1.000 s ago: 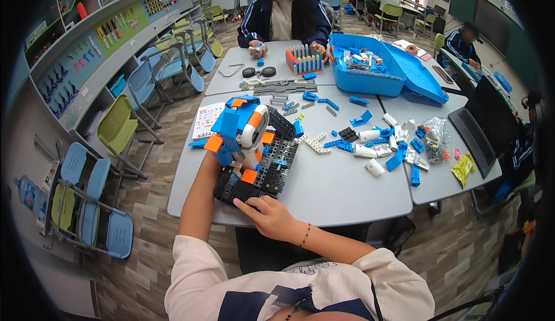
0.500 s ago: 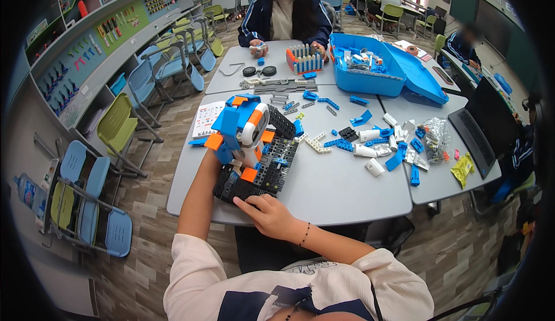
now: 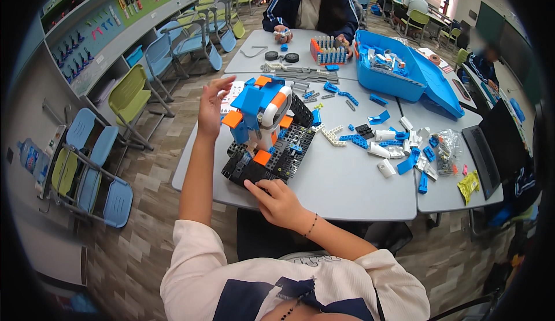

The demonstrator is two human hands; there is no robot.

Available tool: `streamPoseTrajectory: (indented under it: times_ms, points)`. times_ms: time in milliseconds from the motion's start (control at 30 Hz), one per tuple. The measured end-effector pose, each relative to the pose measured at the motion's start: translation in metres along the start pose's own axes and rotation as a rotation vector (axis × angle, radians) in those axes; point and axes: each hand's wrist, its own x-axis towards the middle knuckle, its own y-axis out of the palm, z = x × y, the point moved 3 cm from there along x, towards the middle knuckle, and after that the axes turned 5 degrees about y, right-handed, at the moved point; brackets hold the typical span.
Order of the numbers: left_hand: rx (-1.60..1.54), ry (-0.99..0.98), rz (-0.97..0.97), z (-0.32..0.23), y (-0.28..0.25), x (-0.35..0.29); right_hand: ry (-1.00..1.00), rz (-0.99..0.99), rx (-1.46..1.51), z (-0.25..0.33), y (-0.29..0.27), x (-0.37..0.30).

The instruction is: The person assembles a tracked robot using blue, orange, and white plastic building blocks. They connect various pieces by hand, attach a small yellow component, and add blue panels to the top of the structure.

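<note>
A building-block model (image 3: 272, 121) with a blue, white and orange upper body on a black tracked base (image 3: 254, 168) stands near the table's front left. My left hand (image 3: 211, 106) is raised beside its left side, holding nothing, with the fingers stretched upward and apart. At the base's front edge, my right hand (image 3: 279, 201) grips the black part with thumb and bent fingers; some fingertips are hidden. A printed sheet (image 3: 232, 97) lies partly behind the model. Loose blue and white pieces (image 3: 399, 145) are scattered to its right.
A blue storage box (image 3: 388, 81) of pieces stands at the back right, its lid open. A laptop (image 3: 483, 159), a clear bag of parts (image 3: 450, 150) and a yellow packet (image 3: 468, 187) lie right. Across the table, a person holds a small piece near wheels (image 3: 281, 57).
My left hand has come out from behind the model and risen on its left side, fingers extended. My right hand stays at the base's front edge. The view has shifted slightly.
</note>
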Motion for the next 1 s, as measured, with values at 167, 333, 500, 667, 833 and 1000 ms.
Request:
streamPoseTrajectory:
  times_ms: [167,333,500,667,833,1000]
  points:
    - [0.521,0.051,0.325,-0.034,0.012,0.007,-0.004,0.000,0.002,0.000,0.001,0.001]
    - [0.779,0.124,0.410,-0.060,0.008,-0.001,0.007,0.014,0.004,-0.001,-0.001,0.000]
    - [0.852,0.217,0.392,-0.097,-0.001,-0.039,0.002,0.002,0.016,0.000,-0.004,0.001]
    - [0.785,0.175,0.365,-0.114,-0.005,-0.039,0.004,0.015,0.013,0.000,-0.003,0.001]
    - [0.810,0.020,0.569,-0.075,0.015,0.011,-0.013,0.003,0.002,0.000,-0.004,-0.001]
    - [0.700,-0.248,0.740,-0.032,0.034,0.043,0.000,0.011,0.005,0.000,-0.004,-0.001]
